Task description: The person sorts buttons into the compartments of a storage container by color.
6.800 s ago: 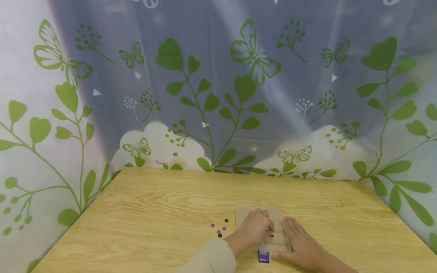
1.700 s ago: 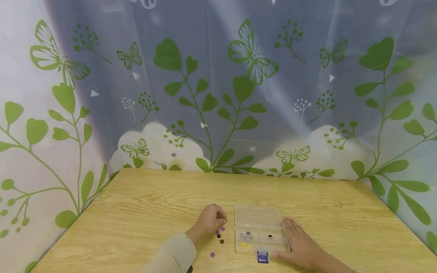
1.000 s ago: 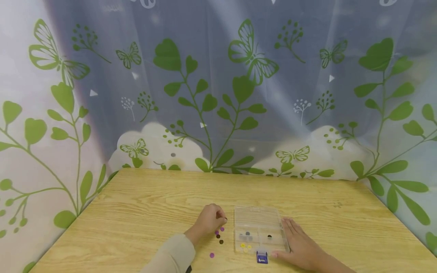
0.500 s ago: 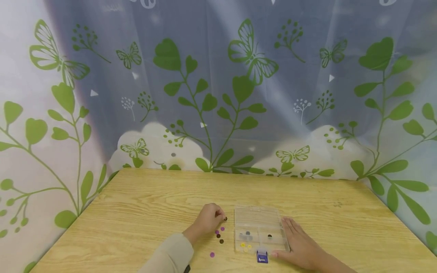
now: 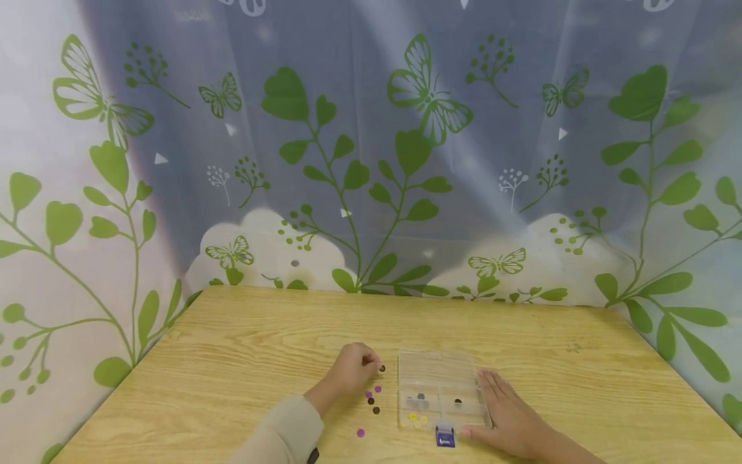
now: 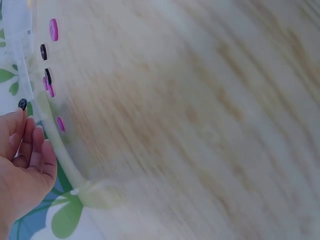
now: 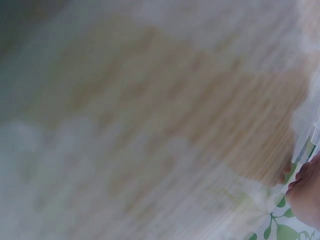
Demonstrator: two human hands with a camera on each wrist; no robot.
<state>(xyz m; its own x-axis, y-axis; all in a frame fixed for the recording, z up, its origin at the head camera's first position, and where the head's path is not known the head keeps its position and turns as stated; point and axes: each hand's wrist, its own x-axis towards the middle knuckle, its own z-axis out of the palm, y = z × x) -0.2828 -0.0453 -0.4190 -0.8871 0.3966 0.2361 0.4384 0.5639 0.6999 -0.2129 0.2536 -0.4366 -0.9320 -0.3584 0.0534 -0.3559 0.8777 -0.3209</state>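
Note:
My left hand (image 5: 355, 368) is a little to the left of the clear box, thumb and fingertips pinching a small black button (image 6: 22, 104) whose holes face the left wrist camera. Several purple buttons (image 5: 361, 433) and two more black buttons (image 5: 376, 410) lie on the table below it; one purple button (image 6: 60, 124) is hidden by the hand in the head view. The clear plastic box (image 5: 437, 368) stands with its lid up. My right hand (image 5: 513, 412) rests along the box's right side, fingers straight, thumb by its front edge; only part shows in the right wrist view.
Inside the box, yellow buttons (image 5: 413, 417) sit in the front left, dark ones (image 5: 421, 397) behind them, and a black one (image 5: 458, 401) on the right. A purple latch (image 5: 445, 437) juts from the front. A patterned curtain (image 5: 371, 161) hangs behind the wooden table (image 5: 278, 328).
My left hand has left the box, moved left to the loose buttons and taken a black one, which it has since shifted slightly toward the back. The right hand stays at the box.

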